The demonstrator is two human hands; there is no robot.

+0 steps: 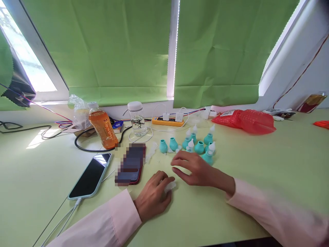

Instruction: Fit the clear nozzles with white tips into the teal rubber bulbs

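My left hand (155,195) rests low over the table, its fingers curled on a crumpled piece of clear plastic (170,186). To its right, my right hand (194,168) hovers with thumb and fingers apart and nothing visible between them. Just beyond that hand stand several teal squeeze bulbs. An open-necked bulb (163,146) is at the left of the group, beside a second open bulb (173,144). Others carry translucent pointed nozzles, such as the nozzle (211,148) on the right. Small clear pieces lie among them, and my right hand partly hides the nearest ones.
Left of my hands lie a red-cased phone (133,168) and a charging phone (91,176). Behind stand an orange drink bottle (102,128), a clear jar (138,120) and a yellow power strip (167,121) with cables. A red plastic package (246,120) lies back right.
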